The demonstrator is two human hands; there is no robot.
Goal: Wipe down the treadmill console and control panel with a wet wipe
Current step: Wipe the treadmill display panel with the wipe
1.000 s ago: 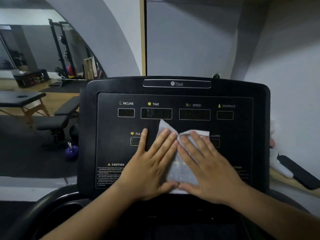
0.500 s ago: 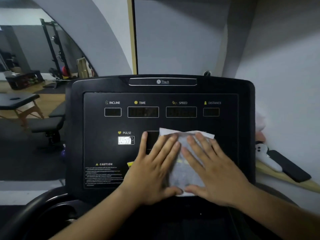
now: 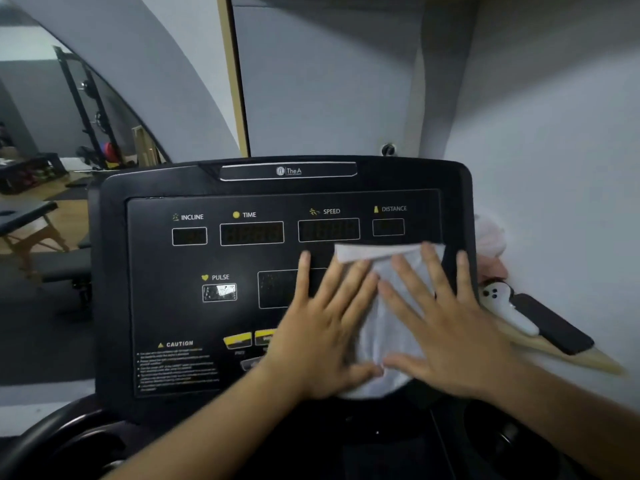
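The black treadmill console [image 3: 145,271] fills the middle of the view, with dark display windows labelled INCLINE, TIME, SPEED, DISTANCE and PULSE. A white wet wipe [image 3: 391,306] lies spread flat on the right half of the panel, below the SPEED and DISTANCE windows. My left hand [image 3: 322,327] presses on its left side with straight, spread fingers. My right hand [image 3: 446,323] presses on its right side in the same way, its fingertips near the panel's right edge. The two hands cover the lower right part of the panel.
A narrow wooden ledge [image 3: 561,358] on the right wall carries a white controller [image 3: 505,306] and a black phone-like slab [image 3: 550,323]. Left of the console a mirror shows a massage table [image 3: 24,220], a bench and weight racks. Dark cup holders sit below the console.
Both hands have slid the wipe to the right across the panel, from its middle to under the DISTANCE window. The PULSE window and yellow buttons are uncovered. The camera view shifted too.
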